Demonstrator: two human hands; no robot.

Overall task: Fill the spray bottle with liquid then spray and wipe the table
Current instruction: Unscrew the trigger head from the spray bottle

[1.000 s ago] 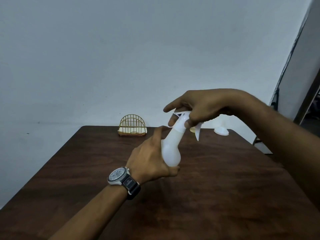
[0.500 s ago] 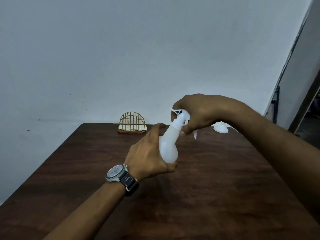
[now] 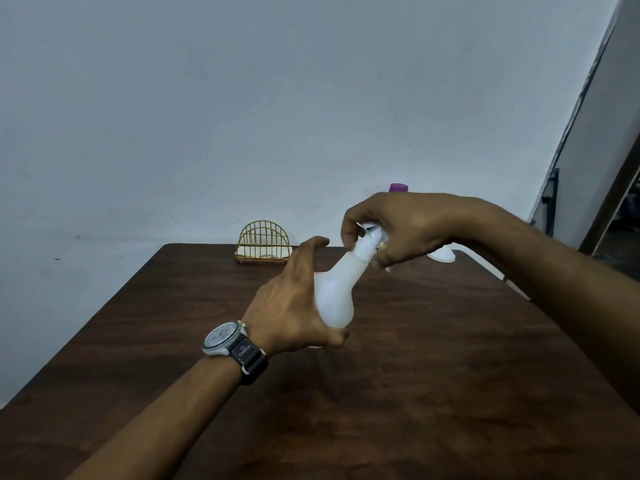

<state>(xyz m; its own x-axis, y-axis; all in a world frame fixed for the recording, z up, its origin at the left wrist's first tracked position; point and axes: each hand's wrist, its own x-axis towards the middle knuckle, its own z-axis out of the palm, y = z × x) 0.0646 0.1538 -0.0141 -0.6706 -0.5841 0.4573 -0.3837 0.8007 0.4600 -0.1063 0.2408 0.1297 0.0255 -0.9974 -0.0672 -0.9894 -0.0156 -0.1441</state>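
A white translucent spray bottle point(image 3: 335, 299) is held tilted above the dark wooden table point(image 3: 433, 358), its neck leaning up to the right. My left hand point(image 3: 294, 306) grips its round body from the left, a watch on that wrist. My right hand point(image 3: 398, 230) is curled over the white spray head point(image 3: 370, 241) at the bottle's neck and hides most of it. Behind my right hand a purple cap point(image 3: 398, 187) shows, and the bottle under it is hidden.
A gold wire napkin holder point(image 3: 263, 242) with white napkins stands at the table's far edge by the grey wall. A white funnel-like piece point(image 3: 441, 255) lies at the far right corner. The table's right edge point(image 3: 512, 289) drops off toward a doorway.
My right hand has closed further over the spray head, so the trigger no longer shows. The purple cap has come into sight behind it. The bottle stays in my left hand.
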